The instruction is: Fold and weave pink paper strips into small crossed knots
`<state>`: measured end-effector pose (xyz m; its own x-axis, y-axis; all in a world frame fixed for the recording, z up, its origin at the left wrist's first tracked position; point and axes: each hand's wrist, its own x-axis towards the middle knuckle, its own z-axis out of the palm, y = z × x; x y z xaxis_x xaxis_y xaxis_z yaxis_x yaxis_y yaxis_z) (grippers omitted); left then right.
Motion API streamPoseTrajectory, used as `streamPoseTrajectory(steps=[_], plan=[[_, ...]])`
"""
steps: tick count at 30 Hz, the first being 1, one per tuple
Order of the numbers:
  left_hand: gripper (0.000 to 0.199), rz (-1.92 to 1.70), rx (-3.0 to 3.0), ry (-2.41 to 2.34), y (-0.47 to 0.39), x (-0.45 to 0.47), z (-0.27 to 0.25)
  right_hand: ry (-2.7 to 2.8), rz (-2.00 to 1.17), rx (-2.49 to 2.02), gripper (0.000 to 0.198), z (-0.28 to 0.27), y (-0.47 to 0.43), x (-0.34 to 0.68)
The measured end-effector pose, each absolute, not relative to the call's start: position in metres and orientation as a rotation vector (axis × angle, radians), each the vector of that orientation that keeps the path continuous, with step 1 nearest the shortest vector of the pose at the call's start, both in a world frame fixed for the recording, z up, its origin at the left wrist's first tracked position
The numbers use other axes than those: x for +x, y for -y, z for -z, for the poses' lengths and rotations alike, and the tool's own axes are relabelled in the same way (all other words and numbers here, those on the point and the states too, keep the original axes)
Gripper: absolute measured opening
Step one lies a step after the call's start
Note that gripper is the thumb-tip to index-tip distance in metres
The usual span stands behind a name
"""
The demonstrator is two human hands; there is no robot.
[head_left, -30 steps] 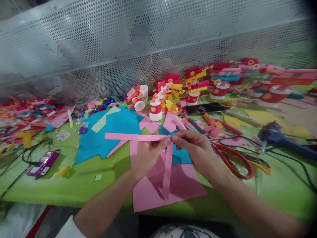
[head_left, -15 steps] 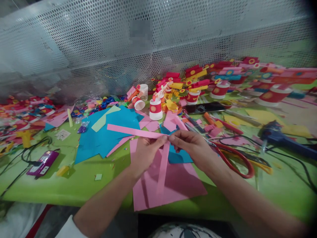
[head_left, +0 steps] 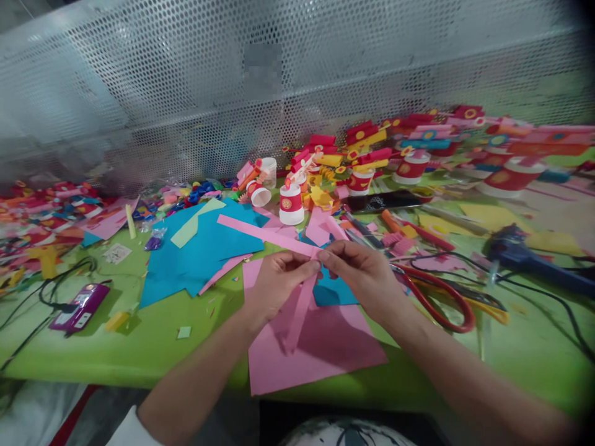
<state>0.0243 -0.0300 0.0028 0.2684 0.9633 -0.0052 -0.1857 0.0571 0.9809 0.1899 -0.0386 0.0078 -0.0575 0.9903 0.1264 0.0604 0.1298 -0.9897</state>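
Two pink paper strips (head_left: 260,233) meet at an angle between my hands, one reaching up to the left, the other hanging down toward me. My left hand (head_left: 279,282) pinches the strips near the joint with thumb and fingers. Close beside it, my right hand (head_left: 356,266) pinches the same joint from the right. Beneath them lies a pink foam or paper sheet (head_left: 325,353) on the green table (head_left: 195,356). Blue sheets (head_left: 186,248) are spread to the left, and a blue piece (head_left: 337,292) shows under my right hand.
Red-handled scissors (head_left: 446,303) and a blue glue gun (head_left: 520,257) with cables lie right. A purple power strip (head_left: 81,308) sits left. Red-and-white paper cups (head_left: 291,204) with colourful paper rolls line the back, before a perforated metal panel (head_left: 186,93).
The left-reaching strip has tilted and its far end has shifted right and up. The hanging strip has swung slightly, its lower end moving up. Both hands keep their pinch near the joint.
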Motion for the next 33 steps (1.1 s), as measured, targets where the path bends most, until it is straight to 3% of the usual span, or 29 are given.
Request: streamPoseTrajectory(steps=[9,15,23,33], plan=[[0.028,-0.963,1.143,-0.778,0.029,0.019,-0.003,1.322,-1.107,-1.146,0.029,-0.010,0.040,0.186],[0.037,-0.749,1.012,-0.712,0.028,0.016,-0.004,1.228,-1.297,-1.057,0.036,-0.011,0.041,0.186],[0.035,-0.963,1.329,-0.893,0.035,0.022,-0.013,1.175,-1.324,-0.991,0.028,-0.006,0.038,0.187],[0.038,-0.935,1.209,-0.877,0.034,0.022,-0.013,1.232,-1.253,-1.021,0.022,-0.010,0.039,0.187]])
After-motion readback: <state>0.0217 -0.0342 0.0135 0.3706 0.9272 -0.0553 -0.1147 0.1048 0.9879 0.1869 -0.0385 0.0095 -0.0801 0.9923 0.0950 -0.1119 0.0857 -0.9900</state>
